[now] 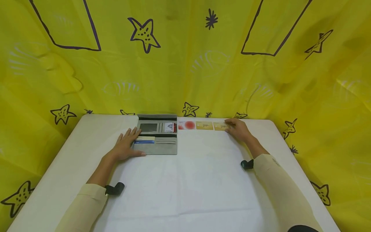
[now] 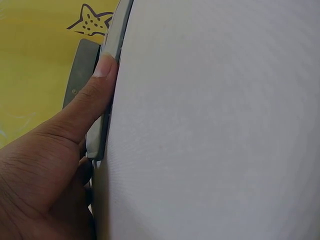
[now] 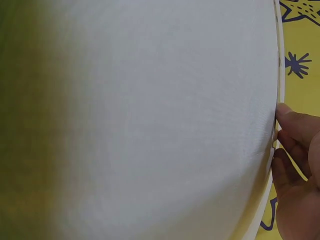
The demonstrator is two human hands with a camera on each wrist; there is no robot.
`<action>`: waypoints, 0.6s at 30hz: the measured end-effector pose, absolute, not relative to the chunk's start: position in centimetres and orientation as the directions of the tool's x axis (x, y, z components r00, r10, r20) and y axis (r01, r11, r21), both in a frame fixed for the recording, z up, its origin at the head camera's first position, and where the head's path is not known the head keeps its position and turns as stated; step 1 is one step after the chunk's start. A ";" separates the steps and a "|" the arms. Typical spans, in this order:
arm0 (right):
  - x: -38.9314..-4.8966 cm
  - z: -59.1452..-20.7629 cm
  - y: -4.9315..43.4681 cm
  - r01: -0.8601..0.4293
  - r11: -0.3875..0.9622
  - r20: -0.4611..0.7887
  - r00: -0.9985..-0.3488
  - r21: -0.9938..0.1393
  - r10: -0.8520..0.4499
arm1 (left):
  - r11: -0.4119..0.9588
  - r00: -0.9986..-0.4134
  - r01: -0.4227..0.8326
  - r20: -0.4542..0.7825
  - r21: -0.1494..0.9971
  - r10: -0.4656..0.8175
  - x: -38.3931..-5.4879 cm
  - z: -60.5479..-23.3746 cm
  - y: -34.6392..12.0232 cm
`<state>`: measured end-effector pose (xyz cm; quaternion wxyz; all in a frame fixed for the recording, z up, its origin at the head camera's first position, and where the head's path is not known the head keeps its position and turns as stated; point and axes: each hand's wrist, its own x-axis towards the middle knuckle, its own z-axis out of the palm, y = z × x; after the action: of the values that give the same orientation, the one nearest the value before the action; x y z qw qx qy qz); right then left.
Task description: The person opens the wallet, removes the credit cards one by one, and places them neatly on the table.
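Observation:
An unfolded grey wallet [image 1: 162, 149] lies near the far edge of the table, with several card slots. A blue-and-white card [image 1: 145, 140] shows in its lower half, a card with a small picture [image 1: 169, 127] in its upper half. My left hand [image 1: 125, 146] rests at the wallet's left side, fingers spread and thumb [image 2: 95, 97] along the near edge. Right of the wallet, a red-and-white card [image 1: 186, 125] and two gold cards lie in a row. My right hand [image 1: 240, 129] holds the right end of the outer gold card [image 1: 219, 126] between thumb and fingers; the middle gold card [image 1: 204, 125] is untouched.
A white cloth covers the table [image 1: 179, 187]. Behind and beside it hangs a yellow curtain [image 1: 174, 74] with starfish drawings, close to the table's far edge. Each wrist carries a small black camera, on the left [image 1: 115, 189] and the right [image 1: 247, 164].

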<state>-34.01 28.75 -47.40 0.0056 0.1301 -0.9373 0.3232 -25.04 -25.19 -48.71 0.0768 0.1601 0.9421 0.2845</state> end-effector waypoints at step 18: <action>-34.1 -47.4 28.6 -0.232 0.757 0.087 -0.970 -0.611 -0.227 | 0.776 -0.935 0.263 -0.048 0.573 0.353 -25.1 -49.0 -25.4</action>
<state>-34.14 28.65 -47.44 0.0039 0.1223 -0.9373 0.3265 -25.13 -25.45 -49.02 0.0765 0.1639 0.9393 0.2916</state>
